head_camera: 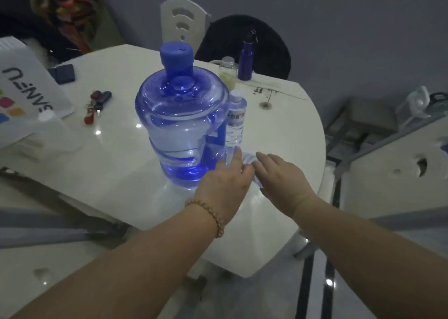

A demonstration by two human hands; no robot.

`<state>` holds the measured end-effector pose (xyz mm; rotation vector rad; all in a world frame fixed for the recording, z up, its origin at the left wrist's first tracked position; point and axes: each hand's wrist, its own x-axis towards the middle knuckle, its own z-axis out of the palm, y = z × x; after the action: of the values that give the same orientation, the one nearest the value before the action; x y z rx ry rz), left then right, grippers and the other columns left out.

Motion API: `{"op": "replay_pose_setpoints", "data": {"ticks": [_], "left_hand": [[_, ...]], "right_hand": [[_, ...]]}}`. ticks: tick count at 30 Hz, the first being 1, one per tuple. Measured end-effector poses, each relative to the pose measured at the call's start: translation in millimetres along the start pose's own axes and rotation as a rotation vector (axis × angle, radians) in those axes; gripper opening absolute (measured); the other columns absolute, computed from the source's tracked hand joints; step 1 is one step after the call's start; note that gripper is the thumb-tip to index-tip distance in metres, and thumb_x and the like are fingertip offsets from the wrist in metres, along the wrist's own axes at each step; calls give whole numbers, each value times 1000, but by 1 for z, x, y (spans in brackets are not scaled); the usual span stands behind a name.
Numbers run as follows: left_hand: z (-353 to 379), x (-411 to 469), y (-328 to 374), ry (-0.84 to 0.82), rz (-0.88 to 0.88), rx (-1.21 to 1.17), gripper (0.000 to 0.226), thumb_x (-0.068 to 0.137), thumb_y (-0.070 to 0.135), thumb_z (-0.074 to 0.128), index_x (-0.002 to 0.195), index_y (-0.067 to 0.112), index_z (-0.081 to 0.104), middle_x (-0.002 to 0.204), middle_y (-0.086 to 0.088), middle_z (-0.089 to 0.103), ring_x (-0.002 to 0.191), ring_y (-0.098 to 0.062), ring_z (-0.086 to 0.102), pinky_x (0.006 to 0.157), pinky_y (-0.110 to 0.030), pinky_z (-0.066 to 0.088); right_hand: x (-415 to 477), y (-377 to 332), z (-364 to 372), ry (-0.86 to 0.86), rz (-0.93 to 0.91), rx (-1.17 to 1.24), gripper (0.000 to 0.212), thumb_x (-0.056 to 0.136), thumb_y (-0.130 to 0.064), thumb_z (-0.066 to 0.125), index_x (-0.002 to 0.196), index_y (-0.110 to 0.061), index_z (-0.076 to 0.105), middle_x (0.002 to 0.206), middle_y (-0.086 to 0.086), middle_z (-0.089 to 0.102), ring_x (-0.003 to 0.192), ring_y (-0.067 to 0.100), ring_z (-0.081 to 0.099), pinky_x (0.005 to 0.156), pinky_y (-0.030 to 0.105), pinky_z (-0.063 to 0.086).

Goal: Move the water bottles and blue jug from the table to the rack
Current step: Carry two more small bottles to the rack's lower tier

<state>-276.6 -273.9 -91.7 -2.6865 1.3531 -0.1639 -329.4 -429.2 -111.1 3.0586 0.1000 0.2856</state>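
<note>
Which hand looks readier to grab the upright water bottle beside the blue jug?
Probably the left hand: its fingertips are at the base of the water bottle; the right hand hovers farther right.

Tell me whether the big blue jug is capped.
Capped: a solid blue cap covers the neck of the upright translucent blue plastic jug.

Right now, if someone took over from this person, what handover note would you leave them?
Left hand: open, fingers reaching to the foot of the upright water bottle, no grip.
Right hand: open, over a second clear bottle that seems to lie between the hands, mostly hidden.
Blue jug: upright on the table, cap on, close beside the upright bottle.
Done: nothing; all three are on the table.
Left: carry both bottles and the jug to the rack, probably the grey shelving on the right.
</note>
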Motion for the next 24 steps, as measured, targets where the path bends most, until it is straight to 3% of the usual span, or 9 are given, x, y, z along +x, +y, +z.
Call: {"op": "replay_pose_setpoints", "data": {"ticks": [2,6,13,16,19,22,24], "left_hand": [[5,-10,9,15,-20,-2,40,92,11,48,130,10,34,144,-24,33,104,-38,56,80,-41,54],[35,-31,31,-100,49,-13,53,95,16,48,139,3,23,141,-27,32,119,-43,43,89,-44,50],[78,-48,60,-286,-84,-129,60,89,8,50,139,13,17,153,-23,0,135,-48,16,93,-44,48],[90,-51,67,-268,-202,-191,58,87,6,48,136,24,23,153,-20,-2,122,-40,32,77,-37,52],[99,-50,71,-236,-277,-275,43,84,18,51,123,29,35,147,-14,11,103,-33,39,68,-36,44],[103,-38,70,-175,-327,-289,44,79,37,59,118,29,40,140,-12,22,121,-40,31,85,-45,44],[107,-26,67,-193,-345,-283,58,81,41,58,132,32,31,149,-11,11,136,-45,4,102,-55,31]], "right_hand": [[-18,-9,9,31,10,-13,45,56,2,76,98,-7,61,93,14,61,73,34,57,44,34,45],[-47,-23,33,83,96,-5,47,61,-1,75,107,-8,64,99,14,61,83,33,58,46,32,43],[-85,-40,80,112,189,133,41,62,7,66,102,-4,63,101,22,58,89,41,55,56,44,52],[-96,-46,95,103,211,174,36,66,6,59,101,-3,62,105,23,59,93,43,55,62,47,52],[-98,-52,103,89,248,181,26,71,-2,58,96,-4,62,105,22,60,95,43,55,67,47,51],[-84,-53,99,83,316,167,33,63,-13,73,94,-6,63,109,21,60,106,44,54,76,50,49],[-72,-50,97,8,362,168,48,67,-17,71,113,-8,62,130,24,52,122,50,43,88,61,43]]}}
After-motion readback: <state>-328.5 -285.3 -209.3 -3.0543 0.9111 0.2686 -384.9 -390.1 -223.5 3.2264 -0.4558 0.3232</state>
